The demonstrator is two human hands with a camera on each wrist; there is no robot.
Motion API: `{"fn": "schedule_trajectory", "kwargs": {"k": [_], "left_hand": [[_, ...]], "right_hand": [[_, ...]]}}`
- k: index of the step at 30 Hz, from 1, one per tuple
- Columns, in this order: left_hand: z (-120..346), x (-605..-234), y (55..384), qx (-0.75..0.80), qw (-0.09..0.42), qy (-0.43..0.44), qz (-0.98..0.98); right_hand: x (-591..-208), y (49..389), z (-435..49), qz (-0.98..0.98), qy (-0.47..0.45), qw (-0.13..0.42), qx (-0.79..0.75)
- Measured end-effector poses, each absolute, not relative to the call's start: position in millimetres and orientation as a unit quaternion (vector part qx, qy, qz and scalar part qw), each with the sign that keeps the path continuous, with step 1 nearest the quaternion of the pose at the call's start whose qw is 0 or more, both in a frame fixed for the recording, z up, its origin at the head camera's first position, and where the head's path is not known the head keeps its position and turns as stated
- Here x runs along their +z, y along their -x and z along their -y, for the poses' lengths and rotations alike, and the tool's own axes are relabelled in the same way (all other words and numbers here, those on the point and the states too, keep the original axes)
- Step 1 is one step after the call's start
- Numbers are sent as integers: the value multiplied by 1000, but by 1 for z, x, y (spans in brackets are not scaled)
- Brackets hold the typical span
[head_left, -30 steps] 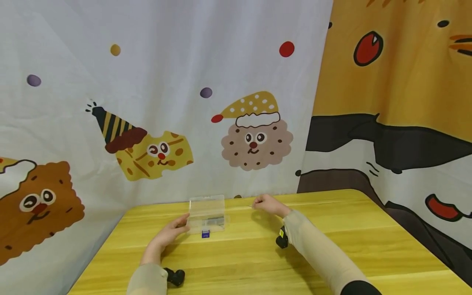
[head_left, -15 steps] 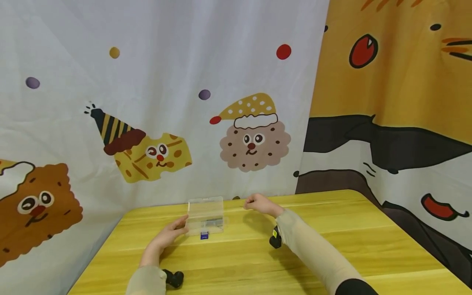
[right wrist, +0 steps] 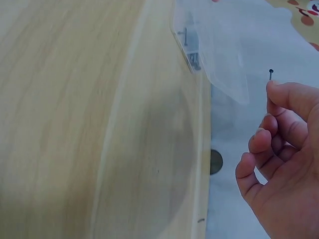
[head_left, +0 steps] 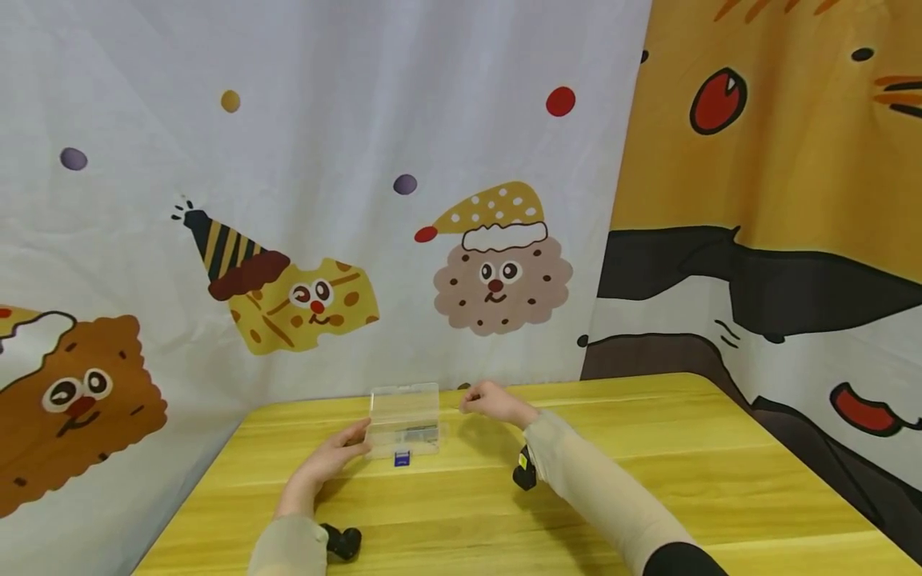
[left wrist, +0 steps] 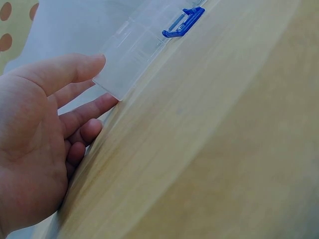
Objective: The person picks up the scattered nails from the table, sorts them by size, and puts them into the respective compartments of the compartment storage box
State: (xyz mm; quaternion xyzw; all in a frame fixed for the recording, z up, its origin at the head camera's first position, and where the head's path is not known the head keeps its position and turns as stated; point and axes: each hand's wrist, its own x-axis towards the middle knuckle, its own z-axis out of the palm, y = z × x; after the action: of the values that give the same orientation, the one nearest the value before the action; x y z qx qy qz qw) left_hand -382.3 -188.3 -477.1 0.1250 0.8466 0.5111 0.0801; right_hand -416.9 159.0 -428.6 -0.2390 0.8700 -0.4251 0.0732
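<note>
A clear plastic compartment box (head_left: 385,442) stands on the table with its lid (head_left: 405,402) raised at the back. Its blue latch (left wrist: 184,24) juts from the front edge. My left hand (head_left: 330,462) grips the box's left corner, thumb on one side and fingers on the other. To the right of the box, my right hand (head_left: 497,402) is raised over the table. Between its thumb and forefinger it pinches a small dark screw (right wrist: 270,74), round head up; most of the shank is hidden. Several similar screws (right wrist: 194,60) lie inside the box compartments.
The yellow wood-grain table (head_left: 446,512) ends at its back edge against a printed curtain (head_left: 324,184). A tiny dark curved piece (right wrist: 201,220) shows near that edge in the right wrist view.
My right hand has moved left toward the box, still pinching the screw. The left hand stays at the box's left corner, and the box has not moved.
</note>
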Motion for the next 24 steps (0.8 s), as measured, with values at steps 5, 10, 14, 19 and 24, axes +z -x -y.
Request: {"fn": "schedule_trajectory", "kwargs": {"k": [5,10,14,19,24], "left_hand": [[188,-476,381,515,85,-122,-844],[188,-475,381,515,83,-123,-844],[188,-476,381,515,84,-124,-844],[188,-477,381,520,87,-123,-841],[189,-477,381,522,92,-121,-839]], "right_hand": [[-429,414,-150,-867,248,77,-426],[-432,413,-144,-863,259,69,-428],[-435,413,-139,-865,261,63,-424],[-440,414,-134,-870,272,59,-406],[-442,417,-129,-866,284,60,-407]]}}
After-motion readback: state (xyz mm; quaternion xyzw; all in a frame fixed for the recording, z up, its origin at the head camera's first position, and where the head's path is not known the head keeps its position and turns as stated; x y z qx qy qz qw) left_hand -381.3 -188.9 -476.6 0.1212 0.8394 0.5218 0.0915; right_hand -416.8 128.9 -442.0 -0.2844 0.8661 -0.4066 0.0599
